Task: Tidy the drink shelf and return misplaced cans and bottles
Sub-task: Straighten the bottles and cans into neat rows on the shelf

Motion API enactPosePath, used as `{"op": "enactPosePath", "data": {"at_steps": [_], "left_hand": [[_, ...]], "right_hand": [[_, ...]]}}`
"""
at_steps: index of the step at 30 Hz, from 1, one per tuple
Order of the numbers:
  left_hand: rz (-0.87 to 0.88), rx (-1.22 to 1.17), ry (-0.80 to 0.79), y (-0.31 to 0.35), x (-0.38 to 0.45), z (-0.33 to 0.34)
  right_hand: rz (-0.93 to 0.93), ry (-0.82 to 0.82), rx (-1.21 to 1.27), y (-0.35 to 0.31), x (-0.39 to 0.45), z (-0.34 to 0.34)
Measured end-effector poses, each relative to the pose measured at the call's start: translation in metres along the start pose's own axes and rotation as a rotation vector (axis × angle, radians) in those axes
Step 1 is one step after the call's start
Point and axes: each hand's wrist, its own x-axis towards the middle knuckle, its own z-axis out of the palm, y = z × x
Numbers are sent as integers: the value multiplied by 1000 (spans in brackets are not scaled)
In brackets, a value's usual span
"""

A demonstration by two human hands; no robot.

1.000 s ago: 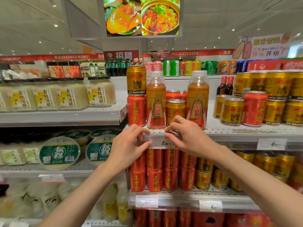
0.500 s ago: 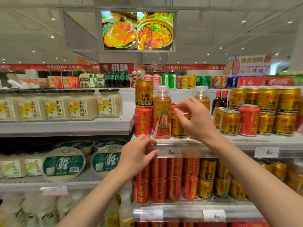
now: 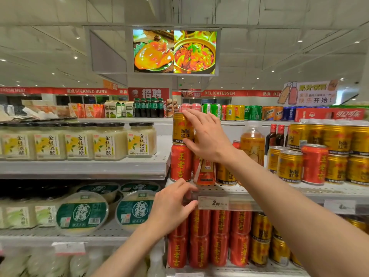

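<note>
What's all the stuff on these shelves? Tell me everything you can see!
gold can: one, gold, stacked on a red can at the top shelf's left end
red can: one, red, under that gold can
orange bottles: two, orange, middle of the top shelf, one behind the right hand
gold cans: many, gold, stacked at the right of the top shelf
lone red can: one, red, among those gold cans
red cans: many, red, stacked on the lower shelf
jars: several, pale with black lids, upper left shelf
tubs: several, green labels, lower left shelf
price tag: one, white, shelf edge
left hand: at the shelf edge by the price tag
right hand: fingers spread around the gold can
</note>
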Motion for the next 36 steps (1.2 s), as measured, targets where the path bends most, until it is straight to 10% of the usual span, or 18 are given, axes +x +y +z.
{"op": "enactPosePath", "data": {"at_steps": [36], "left_hand": [[72,-4,7,-9,-5,3]], "right_hand": [[-224,116,-329,9,-73,41]]}}
